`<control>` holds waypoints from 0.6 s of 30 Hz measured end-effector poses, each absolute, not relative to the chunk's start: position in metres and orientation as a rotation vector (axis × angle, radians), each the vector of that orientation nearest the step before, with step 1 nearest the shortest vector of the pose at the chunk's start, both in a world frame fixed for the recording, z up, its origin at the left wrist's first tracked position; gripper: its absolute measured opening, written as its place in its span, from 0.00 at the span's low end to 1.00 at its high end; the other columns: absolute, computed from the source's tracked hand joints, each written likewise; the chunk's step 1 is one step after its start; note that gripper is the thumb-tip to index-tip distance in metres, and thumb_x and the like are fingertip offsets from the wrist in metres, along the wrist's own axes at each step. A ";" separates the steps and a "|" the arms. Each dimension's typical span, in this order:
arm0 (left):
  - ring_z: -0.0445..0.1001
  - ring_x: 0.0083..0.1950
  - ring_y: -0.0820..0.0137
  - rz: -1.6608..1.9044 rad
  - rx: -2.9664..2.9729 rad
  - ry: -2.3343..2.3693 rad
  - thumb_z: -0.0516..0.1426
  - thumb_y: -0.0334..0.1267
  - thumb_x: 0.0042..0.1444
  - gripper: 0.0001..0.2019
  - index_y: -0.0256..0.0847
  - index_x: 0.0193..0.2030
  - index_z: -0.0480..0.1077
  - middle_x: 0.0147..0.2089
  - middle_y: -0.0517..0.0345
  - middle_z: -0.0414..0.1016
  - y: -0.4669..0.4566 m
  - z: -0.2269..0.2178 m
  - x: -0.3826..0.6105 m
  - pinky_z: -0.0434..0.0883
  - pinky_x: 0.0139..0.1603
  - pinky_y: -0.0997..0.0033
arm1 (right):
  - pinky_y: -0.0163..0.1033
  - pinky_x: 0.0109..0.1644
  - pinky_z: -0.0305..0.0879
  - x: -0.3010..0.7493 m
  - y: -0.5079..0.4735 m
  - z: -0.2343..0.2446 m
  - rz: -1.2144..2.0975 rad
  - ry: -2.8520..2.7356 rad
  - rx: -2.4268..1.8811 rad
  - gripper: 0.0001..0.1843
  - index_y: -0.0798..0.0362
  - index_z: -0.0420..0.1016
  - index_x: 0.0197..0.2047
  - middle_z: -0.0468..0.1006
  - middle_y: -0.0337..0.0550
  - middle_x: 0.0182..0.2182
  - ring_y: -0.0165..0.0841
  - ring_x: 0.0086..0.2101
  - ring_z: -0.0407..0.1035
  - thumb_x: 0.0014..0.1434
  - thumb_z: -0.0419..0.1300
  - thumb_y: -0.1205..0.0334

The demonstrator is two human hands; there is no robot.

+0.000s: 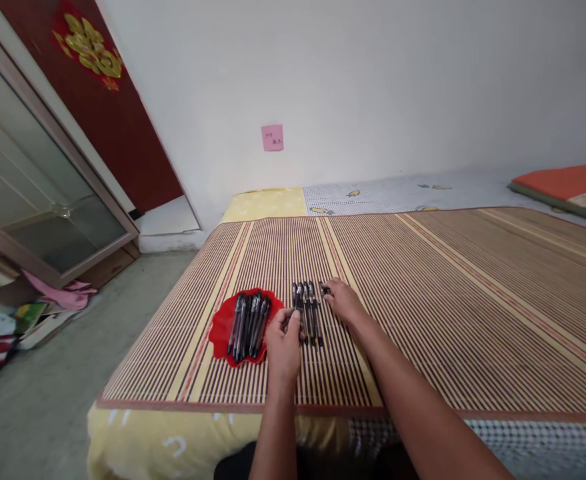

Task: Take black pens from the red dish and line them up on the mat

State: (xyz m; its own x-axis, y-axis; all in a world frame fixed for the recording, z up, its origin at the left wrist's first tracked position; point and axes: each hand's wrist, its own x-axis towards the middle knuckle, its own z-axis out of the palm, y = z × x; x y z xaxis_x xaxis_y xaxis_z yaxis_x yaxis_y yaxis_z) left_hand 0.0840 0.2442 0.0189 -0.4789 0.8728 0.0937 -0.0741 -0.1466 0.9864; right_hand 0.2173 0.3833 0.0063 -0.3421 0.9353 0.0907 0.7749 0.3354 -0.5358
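Black gel pens are seen in two places on a striped bamboo mat (453, 320) spread over a bed. Several pens (245, 327) are held in a red scalloped dish (219, 337), lying lengthwise, bunched together. To the dish's right, a short row of pens (311, 300) is laid side by side on the mat, caps away from the wearer.

The left hand (283, 337) is placed between dish and row, at the row's near left; whether anything is gripped there cannot be told. By the right hand (341, 300), a dark pen end (322, 287) is pinched in the fingertips, just right of the row. A pink sticky note (273, 138) is fixed to the white wall (373, 87).
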 end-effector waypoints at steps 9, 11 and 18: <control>0.64 0.25 0.74 1.696 0.930 1.392 0.61 0.49 0.55 0.15 0.37 0.35 0.71 0.26 0.63 0.67 0.246 0.019 0.090 0.63 0.28 0.76 | 0.41 0.59 0.63 0.215 0.385 0.002 0.577 -2.252 -1.447 0.17 0.52 0.77 0.55 0.75 0.48 0.54 0.36 0.53 0.71 0.64 0.58 0.69; 0.64 0.25 0.74 1.696 0.925 1.388 0.61 0.49 0.55 0.15 0.37 0.35 0.71 0.26 0.63 0.67 0.246 0.019 0.090 0.63 0.28 0.75 | 0.41 0.59 0.63 0.215 0.385 0.001 0.576 -2.251 -1.443 0.16 0.53 0.76 0.55 0.75 0.49 0.55 0.36 0.53 0.71 0.65 0.57 0.69; 0.65 0.25 0.74 1.700 0.933 1.367 0.61 0.50 0.56 0.16 0.37 0.36 0.71 0.27 0.63 0.69 0.245 0.017 0.088 0.64 0.28 0.75 | 0.39 0.58 0.63 0.217 0.383 0.000 0.574 -2.253 -1.423 0.18 0.55 0.77 0.55 0.76 0.50 0.54 0.35 0.53 0.70 0.65 0.54 0.72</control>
State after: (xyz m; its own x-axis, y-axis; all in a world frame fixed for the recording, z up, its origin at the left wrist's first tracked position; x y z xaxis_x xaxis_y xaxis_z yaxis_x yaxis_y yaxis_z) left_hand 0.0883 0.2455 0.0171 -0.4529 0.8876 0.0834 -0.1092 -0.1481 0.9829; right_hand 0.2165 0.3834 0.0005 -0.3929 0.9112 0.1235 0.7411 0.3933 -0.5442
